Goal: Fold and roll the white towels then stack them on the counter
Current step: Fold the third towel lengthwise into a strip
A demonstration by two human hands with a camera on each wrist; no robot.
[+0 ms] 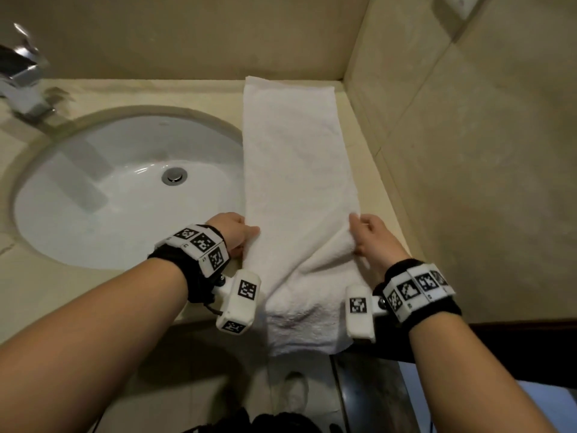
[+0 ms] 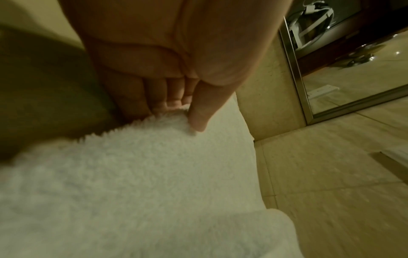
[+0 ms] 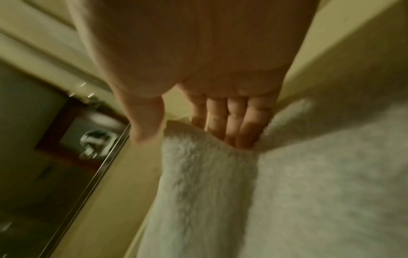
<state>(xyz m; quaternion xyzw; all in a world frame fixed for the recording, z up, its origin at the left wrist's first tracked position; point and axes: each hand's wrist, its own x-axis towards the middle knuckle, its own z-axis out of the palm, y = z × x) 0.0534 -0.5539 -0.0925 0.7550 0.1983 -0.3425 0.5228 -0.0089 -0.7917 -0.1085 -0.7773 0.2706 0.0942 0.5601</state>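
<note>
Nearest me, the loose end of the white towel [image 1: 299, 189] hangs over the front lip of the desk [image 1: 199, 92], bunched between my 2 wrist rigs. Just past that, my left hand [image 1: 232, 234] grips the towel's left edge: in the left wrist view the thumb [image 2: 199, 111] presses down on the pile while the fingers [image 2: 154, 94] curl in under the edge, so it is clamped on the cloth. My right hand [image 1: 371, 239] is at the opposite edge, the 2 hands set apart by the towel's full width. In the right wrist view its fingers [image 3: 238, 122] run fairly straight and tuck down behind a raised fold of the towel [image 3: 243, 192]; the thumb [image 3: 143, 122] sits off to the side, clear of the cloth, so this hand is more hooked into the fold than pinching it, though the picture is blurred. Between the hands the towel is rumpled, with a diagonal crease running from the right hand down toward the left.

Beyond my hands the towel lies flat as 1 long narrow strip, running straight away to the back wall. It sits between the white oval sink [image 1: 103, 195] on its left and the tiled side wall [image 1: 468, 151] on its right, its left edge just overlapping the sink rim. A chrome tap [image 1: 23, 76] stands at the far left.
</note>
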